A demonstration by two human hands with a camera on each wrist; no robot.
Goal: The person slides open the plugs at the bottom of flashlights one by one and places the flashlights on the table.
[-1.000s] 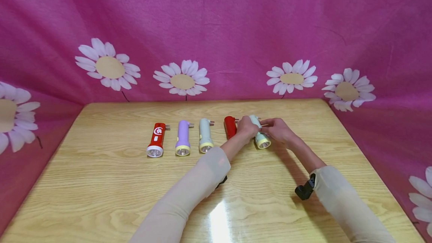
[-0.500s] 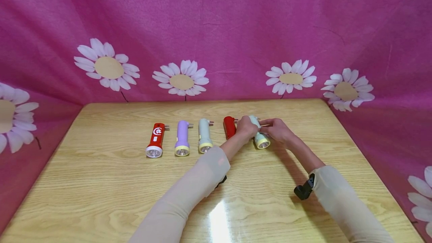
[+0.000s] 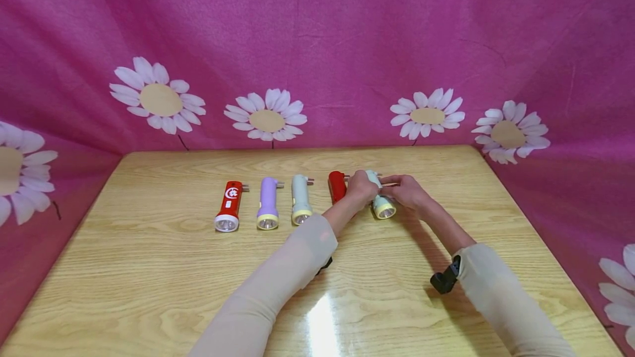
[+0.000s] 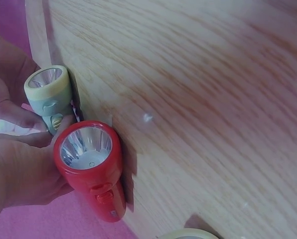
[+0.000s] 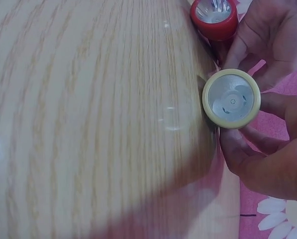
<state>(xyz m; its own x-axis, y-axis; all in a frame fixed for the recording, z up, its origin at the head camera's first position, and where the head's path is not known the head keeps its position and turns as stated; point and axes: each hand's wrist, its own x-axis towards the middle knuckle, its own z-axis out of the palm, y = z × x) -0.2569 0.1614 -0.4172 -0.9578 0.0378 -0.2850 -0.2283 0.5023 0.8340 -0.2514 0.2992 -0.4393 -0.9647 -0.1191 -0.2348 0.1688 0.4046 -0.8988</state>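
Note:
A mint-green flashlight [image 3: 384, 208] with a pale yellow rim lies tilted at the right end of a row, with both hands at its body. My left hand [image 3: 363, 187] holds it from the left, its fingers by the switch in the left wrist view. From the right, my right hand [image 3: 405, 190] pinches it between thumb and fingers; in the right wrist view its lens [image 5: 231, 98] faces the camera. A red flashlight [image 4: 96, 172] lies just left of my left hand, partly hidden by that hand in the head view.
Further left on the wooden table [image 3: 163, 269] lie a second mint-green flashlight [image 3: 300, 194], a purple flashlight [image 3: 268, 197] and a red one with a white rim [image 3: 232, 200]. Plug prongs stick out near their far ends. A pink flowered cloth [image 3: 342, 59] hangs behind the table.

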